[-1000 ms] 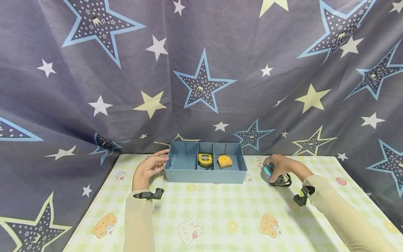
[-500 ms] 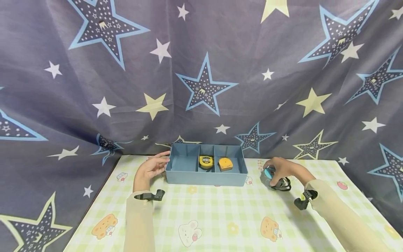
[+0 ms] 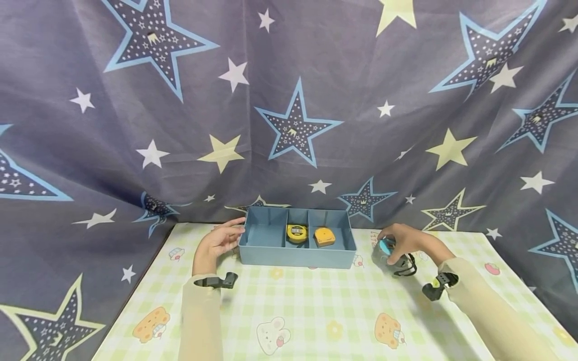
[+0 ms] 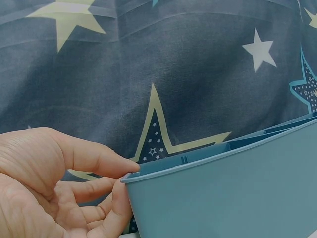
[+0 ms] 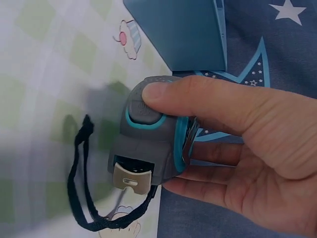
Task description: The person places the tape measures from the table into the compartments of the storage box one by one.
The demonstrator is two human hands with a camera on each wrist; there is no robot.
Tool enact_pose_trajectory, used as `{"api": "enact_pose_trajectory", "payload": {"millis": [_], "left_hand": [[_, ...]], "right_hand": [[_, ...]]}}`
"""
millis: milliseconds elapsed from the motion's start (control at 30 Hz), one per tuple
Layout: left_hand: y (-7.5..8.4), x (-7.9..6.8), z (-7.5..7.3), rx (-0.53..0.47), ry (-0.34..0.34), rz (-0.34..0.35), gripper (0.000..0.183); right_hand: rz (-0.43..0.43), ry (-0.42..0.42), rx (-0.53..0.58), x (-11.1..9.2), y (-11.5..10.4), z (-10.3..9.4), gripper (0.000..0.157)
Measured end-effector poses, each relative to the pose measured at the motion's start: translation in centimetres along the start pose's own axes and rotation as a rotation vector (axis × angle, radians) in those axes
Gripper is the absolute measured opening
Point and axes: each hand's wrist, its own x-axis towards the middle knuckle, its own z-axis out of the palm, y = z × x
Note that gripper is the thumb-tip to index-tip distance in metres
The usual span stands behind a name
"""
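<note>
A blue divided box [image 3: 298,256] stands at the back of the table. At its left end is my left hand [image 3: 219,243], fingertips touching the rim at the corner [image 4: 130,176]. My right hand [image 3: 404,240] grips a grey and teal tape measure [image 3: 384,254] to the right of the box. In the right wrist view, the thumb lies on the dark button of the tape measure [image 5: 141,136], and the fingers reach behind its case. Its metal end hook [image 5: 132,178] shows at the mouth, and a black wrist strap [image 5: 79,198] hangs from it.
Inside the box, a yellow tape measure with a small display [image 3: 296,233] lies in the narrow middle compartment. A plain orange-yellow tape measure [image 3: 324,236] sits in the right one. A star-patterned curtain [image 3: 289,100] rises behind the table [image 3: 244,311], which has a green checked cover.
The scene has shifted slightly down and right in the head view. My right hand keeps its grip on the tape measure, and the left hand stays at the box's end.
</note>
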Motion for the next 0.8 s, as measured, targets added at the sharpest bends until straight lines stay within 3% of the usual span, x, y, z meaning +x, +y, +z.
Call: {"api": "enact_pose_trajectory", "payload": {"millis": [267,800], "left_hand": [[-0.2,-0.1,-0.1,0.016,-0.020,0.015,0.066],[0.1,-0.4,0.2,0.039,-0.010,0.018,0.065]], "right_hand": [[-0.022,0.020,0.015,-0.2,-0.3,-0.5,0.067],[0.025,0.053,0.050,-0.4,-0.4,-1.5,0.070]]}}
